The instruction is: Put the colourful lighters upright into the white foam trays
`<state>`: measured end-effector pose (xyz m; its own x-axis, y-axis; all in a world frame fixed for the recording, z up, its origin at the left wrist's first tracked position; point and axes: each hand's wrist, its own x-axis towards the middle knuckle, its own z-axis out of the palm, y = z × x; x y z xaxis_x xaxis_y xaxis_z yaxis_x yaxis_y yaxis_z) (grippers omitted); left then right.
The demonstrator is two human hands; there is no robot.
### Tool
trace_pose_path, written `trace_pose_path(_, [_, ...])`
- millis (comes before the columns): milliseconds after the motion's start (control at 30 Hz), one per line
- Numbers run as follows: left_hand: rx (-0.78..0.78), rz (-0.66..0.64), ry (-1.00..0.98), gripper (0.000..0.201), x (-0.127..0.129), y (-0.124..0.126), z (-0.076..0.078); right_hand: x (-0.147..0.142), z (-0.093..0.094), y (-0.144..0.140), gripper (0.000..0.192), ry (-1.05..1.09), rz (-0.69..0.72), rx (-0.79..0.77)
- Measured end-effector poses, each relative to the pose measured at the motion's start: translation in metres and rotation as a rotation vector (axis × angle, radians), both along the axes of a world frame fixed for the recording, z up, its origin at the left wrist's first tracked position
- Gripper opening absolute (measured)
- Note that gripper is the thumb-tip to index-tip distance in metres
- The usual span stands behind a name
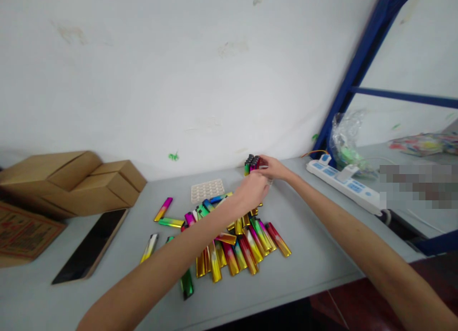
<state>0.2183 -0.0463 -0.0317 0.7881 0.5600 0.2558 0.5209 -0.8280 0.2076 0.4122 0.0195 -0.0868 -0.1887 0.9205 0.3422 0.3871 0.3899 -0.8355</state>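
Observation:
A cluster of lighters (252, 163) with black tops stands upright near the wall. My right hand (275, 170) is at the right side of this cluster, its fingers curled around a lighter at the edge. Just in front, my left hand (255, 190) is closed, and what its fingers hold is hidden. Under the hands, a pale tray is mostly covered. A pile of shiny multicoloured lighters (245, 250) lies below my left forearm. Left of the hands sits a second pale tray (195, 193) with rows of holes.
Loose lighters (163, 209) lie left of the pile. A phone (91, 245) lies near cardboard boxes (53, 178) on the left. At the right are a white power strip (343, 185), a clear plastic bag (347, 135) and a blue metal frame (352, 78). A white wall (161, 83) rises behind.

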Motion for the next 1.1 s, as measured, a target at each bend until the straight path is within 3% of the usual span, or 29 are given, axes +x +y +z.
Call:
trace_pose_path(200, [-0.015, 0.182, -0.105, 0.025, -0.073, 0.011, 0.020, -0.022, 0.009, 0.003, 0.058, 0.018, 0.140, -0.056])
trace_pose_path(300, [-0.068, 0.272, -0.109, 0.029, -0.104, 0.030, 0.015, -0.038, 0.015, 0.010, 0.057, 0.063, 0.232, -0.131])
trace_pose_path(367, [-0.105, 0.324, -0.100, 0.049, -0.118, 0.043, 0.008, -0.048, 0.018, 0.014, 0.055, 0.075, 0.273, -0.168])
trace_pose_path(467, [-0.145, 0.344, -0.070, 0.078, -0.127, 0.059, -0.005, -0.061, 0.020, 0.017, 0.055, 0.073, 0.334, -0.204])
trace_pose_path(567, [-0.190, 0.298, -0.056, 0.088, -0.128, 0.071, -0.014, -0.071, 0.022, 0.015, 0.060, 0.060, 0.388, -0.243])
trace_pose_path(733, [-0.244, 0.199, -0.067, 0.080, -0.131, 0.078, -0.017, -0.085, 0.023, 0.010, 0.067, 0.021, 0.421, -0.224])
trace_pose_path(1000, [-0.241, 0.219, -0.115, 0.075, -0.144, 0.073, -0.027, -0.102, 0.019, 0.006, 0.068, 0.038, 0.433, -0.211])
trace_pose_path(1100, [-0.237, 0.216, -0.138, 0.074, -0.147, 0.072, -0.030, -0.100, 0.022, 0.002, 0.070, -0.012, 0.380, -0.123])
